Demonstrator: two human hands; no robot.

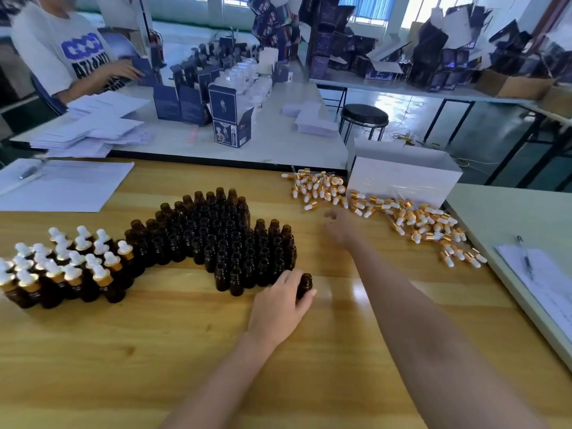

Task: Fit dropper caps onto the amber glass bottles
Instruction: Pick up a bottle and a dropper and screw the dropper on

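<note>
On the glossy, yellow-grained wooden bench (154, 351), the left hand (278, 301) curls round one small, open-necked amber glass bottle (305, 284), upright just beside the dense cluster of uncapped bottles (223, 239) at the middle. Capped bottles (62, 267) with white rubber bulbs on gold collars stand at the left edge. The right hand (340, 226) is blurred near the loose heap of dropper caps (402, 218) along the far right edge, so its grasp cannot be told.
</note>
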